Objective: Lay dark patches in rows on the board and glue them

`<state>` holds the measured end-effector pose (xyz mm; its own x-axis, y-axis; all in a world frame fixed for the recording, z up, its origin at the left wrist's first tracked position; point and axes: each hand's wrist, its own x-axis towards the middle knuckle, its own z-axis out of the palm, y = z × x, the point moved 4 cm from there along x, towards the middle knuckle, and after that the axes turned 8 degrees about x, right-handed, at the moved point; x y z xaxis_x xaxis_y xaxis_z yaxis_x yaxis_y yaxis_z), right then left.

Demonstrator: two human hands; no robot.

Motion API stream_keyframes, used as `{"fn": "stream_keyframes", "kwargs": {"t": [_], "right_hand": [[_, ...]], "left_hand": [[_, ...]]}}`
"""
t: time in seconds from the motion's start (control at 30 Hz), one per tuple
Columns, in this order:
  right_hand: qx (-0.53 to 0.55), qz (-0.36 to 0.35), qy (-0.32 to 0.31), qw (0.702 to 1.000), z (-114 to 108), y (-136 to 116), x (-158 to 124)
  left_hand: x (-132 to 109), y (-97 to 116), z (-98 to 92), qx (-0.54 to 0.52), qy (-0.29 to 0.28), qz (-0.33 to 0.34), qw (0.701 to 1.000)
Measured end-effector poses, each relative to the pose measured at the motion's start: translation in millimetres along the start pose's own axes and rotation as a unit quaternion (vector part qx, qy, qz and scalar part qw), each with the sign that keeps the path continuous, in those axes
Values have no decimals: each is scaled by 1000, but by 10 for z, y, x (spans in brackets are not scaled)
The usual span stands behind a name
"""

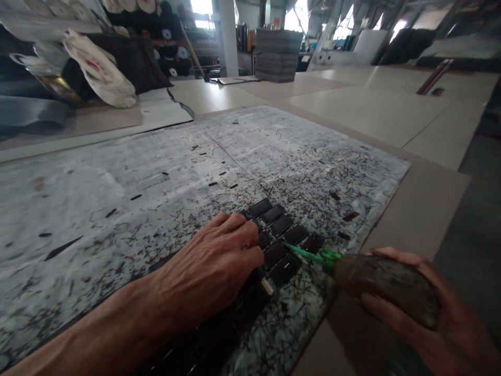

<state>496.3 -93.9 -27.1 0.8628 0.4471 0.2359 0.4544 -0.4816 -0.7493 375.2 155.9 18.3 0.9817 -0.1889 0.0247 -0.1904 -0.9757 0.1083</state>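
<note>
My right hand (422, 297) is wrapped around a dirty brown squeeze bottle (383, 282) with a green cap. Its thin green nozzle (303, 252) points left, with the tip at the small black rectangular pieces (282, 224), which lie in close rows. My left hand (230, 250) presses down over the left part of these rows, fingers curled and thumb drawn in; whatever sits under the fingers is hidden. A short pale strip (267, 286) lies just below the left thumb. Dark material (211, 339) extends under my left forearm.
The pieces lie on a whitish sheet (156, 151) strewn with black scraps. A white plastic bag (99, 70) is at the back left, and a stack of grey sheets (278, 55) stands on the far table. A dark red bar (434, 77) lies at the far right.
</note>
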Motion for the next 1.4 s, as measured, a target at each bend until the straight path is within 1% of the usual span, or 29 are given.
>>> {"fn": "stream_keyframes", "kwargs": {"t": [0.1,0.23,0.3,0.37,0.43,0.5,0.67,0.83,1.0,1.1,1.2,1.3,1.4], "right_hand": [[18,29,16,999,1,-14,-5],[34,38,11,999,31,-63,-13],[43,75,27,996,48,-88,-29],[49,109,45,992,71,-127,-50],[60,127,49,989,99,-169,-66],[74,141,46,986,119,-196,-75],[79,167,49,982,107,-202,-80],[59,157,39,985,75,-129,-81],[45,151,55,986,34,-18,-57],[34,120,55,991,11,48,-24],[47,96,53,993,-20,139,-11],[66,109,50,991,-44,216,-24],[61,125,55,989,-59,222,-29]], "left_hand": [[88,-7,34,18,8,-6,1000],[226,-37,138,67,5,-7,998],[268,-50,174,81,6,2,997],[285,-66,192,88,5,6,996],[287,-76,199,91,0,11,996],[286,-79,202,100,-4,21,995],[287,-86,203,133,11,43,990],[252,-80,206,159,13,56,986],[232,-52,201,189,34,62,980],[246,-43,199,202,40,66,976],[260,-38,195,205,41,70,975],[266,-35,192,206,45,74,975],[270,-37,193,214,44,73,973]]}}
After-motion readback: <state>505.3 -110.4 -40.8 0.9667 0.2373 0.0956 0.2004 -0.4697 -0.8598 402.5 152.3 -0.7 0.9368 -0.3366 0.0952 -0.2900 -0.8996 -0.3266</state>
